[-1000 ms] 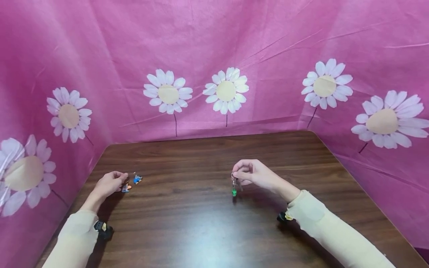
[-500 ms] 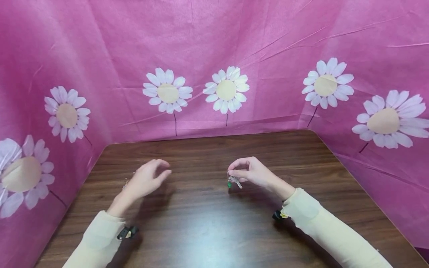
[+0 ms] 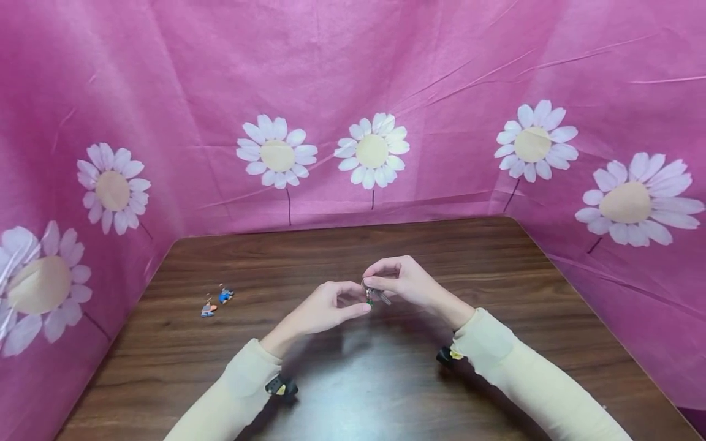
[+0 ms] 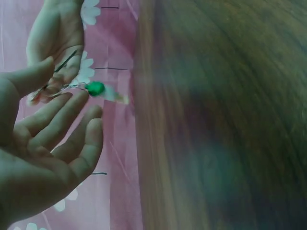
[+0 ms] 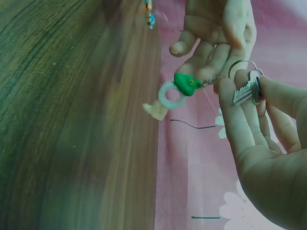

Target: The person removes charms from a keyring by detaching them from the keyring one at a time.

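Note:
My right hand (image 3: 380, 280) pinches a metal key ring with a silver key (image 5: 247, 90) a little above the table's middle. From the ring a green charm (image 5: 187, 84) with a pale loop under it hangs on a short chain. The charm (image 3: 369, 299) is small in the head view and blurred green (image 4: 96, 88) in the left wrist view. My left hand (image 3: 353, 301) is right beside the ring, its fingers relaxed and spread (image 4: 72, 120), the fingertips close to the chain without gripping it.
Two small coloured charms (image 3: 208, 308) (image 3: 225, 295) lie on the dark wooden table (image 3: 353, 392) at the left. Pink cloth with white daisies (image 3: 353, 79) walls in the table at the back and on both sides.
My left hand has left the two small charms at the left and moved right to the key ring. My right hand has shifted the key ring slightly left and up.

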